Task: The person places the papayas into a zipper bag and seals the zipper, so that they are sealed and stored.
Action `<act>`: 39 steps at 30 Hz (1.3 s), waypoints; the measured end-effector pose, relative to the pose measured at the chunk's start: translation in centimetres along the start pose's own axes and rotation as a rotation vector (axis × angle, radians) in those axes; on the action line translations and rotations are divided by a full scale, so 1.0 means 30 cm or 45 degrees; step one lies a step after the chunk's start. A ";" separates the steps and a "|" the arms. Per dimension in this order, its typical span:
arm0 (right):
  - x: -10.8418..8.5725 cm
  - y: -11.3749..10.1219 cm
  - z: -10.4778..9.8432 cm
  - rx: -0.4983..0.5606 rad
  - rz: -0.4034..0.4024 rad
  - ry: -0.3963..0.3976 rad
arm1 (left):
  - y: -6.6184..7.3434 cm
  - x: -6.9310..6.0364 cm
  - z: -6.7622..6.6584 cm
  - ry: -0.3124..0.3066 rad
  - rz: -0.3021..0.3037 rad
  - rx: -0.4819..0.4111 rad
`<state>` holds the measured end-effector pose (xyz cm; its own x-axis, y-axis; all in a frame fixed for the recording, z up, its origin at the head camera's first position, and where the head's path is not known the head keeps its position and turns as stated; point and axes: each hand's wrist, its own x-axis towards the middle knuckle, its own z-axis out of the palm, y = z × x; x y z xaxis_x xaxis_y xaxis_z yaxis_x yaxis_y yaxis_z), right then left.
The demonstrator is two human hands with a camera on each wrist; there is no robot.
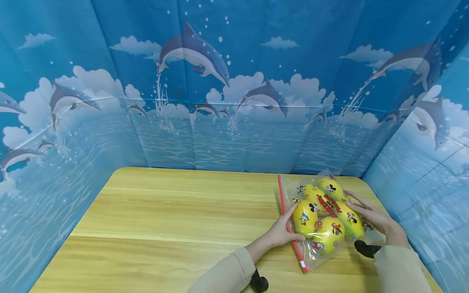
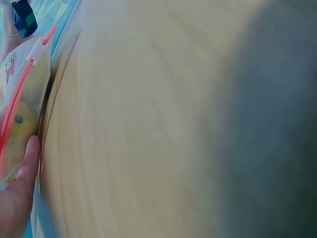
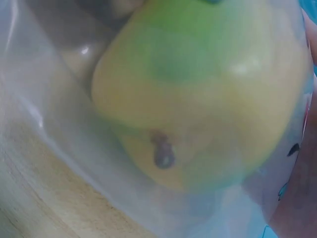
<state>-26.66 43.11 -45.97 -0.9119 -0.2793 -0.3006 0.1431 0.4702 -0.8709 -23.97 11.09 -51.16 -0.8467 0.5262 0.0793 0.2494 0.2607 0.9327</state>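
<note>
A clear zip bag (image 1: 307, 260) with a red slider edge and cartoon prints lies at the table's right side. Several yellow mangoes (image 1: 329, 238) fill it; close up in the right wrist view, one mango (image 3: 198, 114) turns green toward the top. My left hand (image 1: 278, 232) touches the bag's left side, thumb and forefinger spread against a mango. In the left wrist view its straight thumb lies along the bag by the red zip (image 2: 17, 94). My right hand (image 1: 377, 217) rests its extended fingers on the bag's right side. Some fingertips of both hands are hidden.
The bag is on a light wooden table (image 1: 165, 215). A blue dolphin-print curtain (image 1: 220, 138) stands behind the table and along both sides. Black wrist-camera parts (image 1: 366, 249) show below the hands.
</note>
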 end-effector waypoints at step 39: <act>0.020 -0.133 0.368 0.057 -0.154 -0.197 | -0.110 -0.236 -0.524 -0.203 -0.112 -0.134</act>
<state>-23.53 31.83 -46.96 -0.8542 -0.4582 -0.2459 0.0563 0.3886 -0.9197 -26.20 -6.21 -49.27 -0.7759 0.6286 -0.0525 0.1204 0.2293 0.9659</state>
